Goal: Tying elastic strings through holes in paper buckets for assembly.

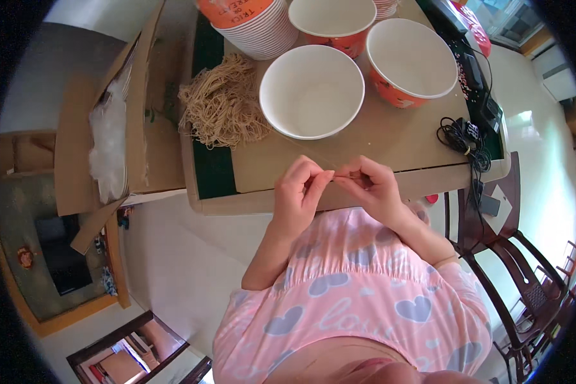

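Observation:
Over the near edge of the table, my left hand (301,185) and my right hand (371,185) meet fingertip to fingertip. Both are closed in a pinch, with what looks like a thin tan string between them, mostly hidden by the fingers. Just beyond them stands a white-lined paper bucket (312,93) with its mouth up. To its left lies a tangled heap of tan string (224,102). Two more buckets, an orange-sided one (411,61) at the right and another (333,18) behind, also stand mouth up.
A stack of nested orange and white buckets (256,29) is at the back left. An opened cardboard box (137,115) with clear plastic stands left of the table (352,147). Black cables (464,137) lie at the right edge, near a dark wooden chair (518,275).

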`<state>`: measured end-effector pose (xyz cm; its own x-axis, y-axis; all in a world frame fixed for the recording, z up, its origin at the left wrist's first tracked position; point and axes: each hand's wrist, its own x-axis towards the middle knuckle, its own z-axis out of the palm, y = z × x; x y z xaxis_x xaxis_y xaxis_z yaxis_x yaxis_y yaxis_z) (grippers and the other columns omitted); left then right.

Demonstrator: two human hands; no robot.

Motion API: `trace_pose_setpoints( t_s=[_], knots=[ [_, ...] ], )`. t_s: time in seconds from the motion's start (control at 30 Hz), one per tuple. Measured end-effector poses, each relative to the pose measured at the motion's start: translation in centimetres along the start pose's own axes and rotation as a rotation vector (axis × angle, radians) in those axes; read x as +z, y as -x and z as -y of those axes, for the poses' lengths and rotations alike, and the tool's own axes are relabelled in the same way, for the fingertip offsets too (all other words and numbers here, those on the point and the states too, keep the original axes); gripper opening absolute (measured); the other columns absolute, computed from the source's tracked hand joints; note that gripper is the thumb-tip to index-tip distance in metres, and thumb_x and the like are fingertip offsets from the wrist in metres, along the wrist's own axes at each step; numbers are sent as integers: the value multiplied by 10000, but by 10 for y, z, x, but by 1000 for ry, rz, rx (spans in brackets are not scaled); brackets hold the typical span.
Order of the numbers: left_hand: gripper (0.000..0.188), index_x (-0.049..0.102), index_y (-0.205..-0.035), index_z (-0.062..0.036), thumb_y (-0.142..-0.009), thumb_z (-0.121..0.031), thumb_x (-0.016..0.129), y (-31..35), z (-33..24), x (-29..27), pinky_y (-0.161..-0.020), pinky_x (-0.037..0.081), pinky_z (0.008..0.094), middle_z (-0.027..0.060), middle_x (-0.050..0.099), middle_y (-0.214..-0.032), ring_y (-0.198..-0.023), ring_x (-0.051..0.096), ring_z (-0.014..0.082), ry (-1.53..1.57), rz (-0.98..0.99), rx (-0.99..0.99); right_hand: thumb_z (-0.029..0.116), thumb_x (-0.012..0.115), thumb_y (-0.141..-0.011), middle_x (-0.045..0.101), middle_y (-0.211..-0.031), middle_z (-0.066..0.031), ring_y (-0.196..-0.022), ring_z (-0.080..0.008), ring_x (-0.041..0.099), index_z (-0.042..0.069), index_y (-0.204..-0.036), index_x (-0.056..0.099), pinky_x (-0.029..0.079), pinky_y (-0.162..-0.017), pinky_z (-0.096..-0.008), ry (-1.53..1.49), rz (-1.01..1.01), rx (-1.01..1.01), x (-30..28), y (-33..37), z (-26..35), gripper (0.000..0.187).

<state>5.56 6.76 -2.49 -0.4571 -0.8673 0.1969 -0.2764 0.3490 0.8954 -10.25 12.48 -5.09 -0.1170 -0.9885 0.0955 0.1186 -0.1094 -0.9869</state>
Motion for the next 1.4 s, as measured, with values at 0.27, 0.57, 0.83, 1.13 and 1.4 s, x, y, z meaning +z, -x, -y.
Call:
trace_pose_setpoints(
  t_s=[0.27, 0.57, 0.83, 1.13, 1.4],
  knots=[
    [242, 579, -813, -18, -993, -167, 516, -1, -17, 2, -536, 376, 210, -8, 537, -707, -603, 455, 55, 303, 124, -337, -29, 635, -871, 560, -741, 27, -620, -2, 433, 1, -915, 614, 344, -525, -171, 15, -61, -29, -14, 9, 7, 57],
    [234, 516, -811, -42, -1006, -168, 489, 3, -26, 30, -516, 339, 194, -43, 484, -676, -587, 415, 22, 355, 233, -289, -3, 675, -832, 591, -761, -39, -583, -71, 481, 10, -927, 640, 397, -516, -224, 220, -88, -228, -30, 23, 10, 102],
    [145, 531, -853, -44, -975, -123, 538, -2, -26, 38, -521, 359, 188, -43, 501, -683, -576, 430, 23, 355, 251, -246, 30, 680, -836, 581, -741, -37, -583, -81, 485, 22, -926, 651, 406, -528, -230, 225, -81, -159, -45, 25, 11, 95],
    [85, 571, -843, -32, -891, -41, 640, -9, -23, 38, -537, 388, 184, -35, 559, -719, -603, 475, 18, 241, 197, -256, -1, 675, -848, 560, -752, 26, -606, -15, 428, 5, -924, 645, 353, -523, -187, 139, -74, -116, -52, 21, 5, 81],
    [53, 611, -857, -32, -856, -11, 660, -7, -15, 37, -561, 415, 175, -18, 585, -790, -642, 520, 33, 255, 170, -276, 2, 674, -853, 588, -794, 21, -612, -11, 418, 3, -922, 647, 354, -529, -181, 142, -47, -104, -49, 18, -5, 74]
  ],
)
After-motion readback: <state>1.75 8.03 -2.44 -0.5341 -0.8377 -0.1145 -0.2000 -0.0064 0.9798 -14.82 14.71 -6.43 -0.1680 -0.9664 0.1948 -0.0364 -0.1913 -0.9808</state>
